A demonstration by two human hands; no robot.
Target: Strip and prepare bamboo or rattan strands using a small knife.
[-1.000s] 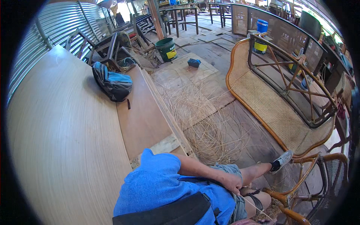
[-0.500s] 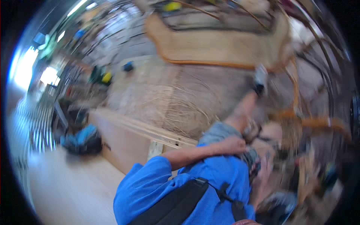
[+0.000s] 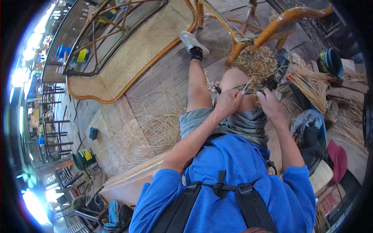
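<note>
Left hand (image 3: 227, 101) pinches pale strand (image 3: 247, 84) by bent knee (image 3: 233, 79); right hand (image 3: 272, 105) just right, grip unclear (can't tell from here). Steady pinch best controls thin strand.

This is a furniture workshop given over to cane and rattan. An upturned settee with a woven cane panel (image 3: 142, 48) lies at eleven o'clock, a bent-rattan chair frame (image 3: 268, 34) at one. Loose cane strands (image 3: 155, 126) sprawl over the floorboards (image 3: 155, 83) at nine, a bundle of split cane (image 3: 311, 91) lies toward three, and curly shavings (image 3: 256, 64) heap at two. Blurred dark frames (image 3: 58, 123) far out at nine may be unfinished chairs or tables.
</note>
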